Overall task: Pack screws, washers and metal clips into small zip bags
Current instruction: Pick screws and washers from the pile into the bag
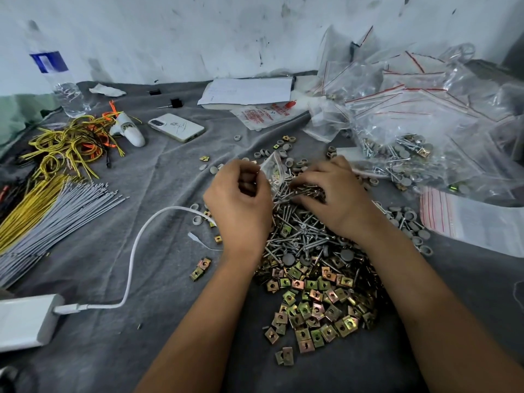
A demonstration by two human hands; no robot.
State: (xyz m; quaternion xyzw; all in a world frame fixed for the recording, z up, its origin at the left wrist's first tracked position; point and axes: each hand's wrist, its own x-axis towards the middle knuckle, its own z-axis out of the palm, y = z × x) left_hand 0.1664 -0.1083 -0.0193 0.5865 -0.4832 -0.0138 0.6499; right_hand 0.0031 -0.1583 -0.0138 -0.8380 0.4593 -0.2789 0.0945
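Beyond loose brass-coloured square metal clips (314,304), we judge packing partway: left hand (241,205) pinches a clear zip bag (273,168), right hand (331,194) curls round silver screws (300,234).

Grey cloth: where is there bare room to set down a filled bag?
Bare cloth lies between the phone, cable ties and left hand. Crowded: the clip pile, the screws, and filled bags at right.

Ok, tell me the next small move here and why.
Probably lift a few screws into the bag. The left hand pinches the small bag by its mouth, and the right hand has its fingers curled down into the screw pile beside it.
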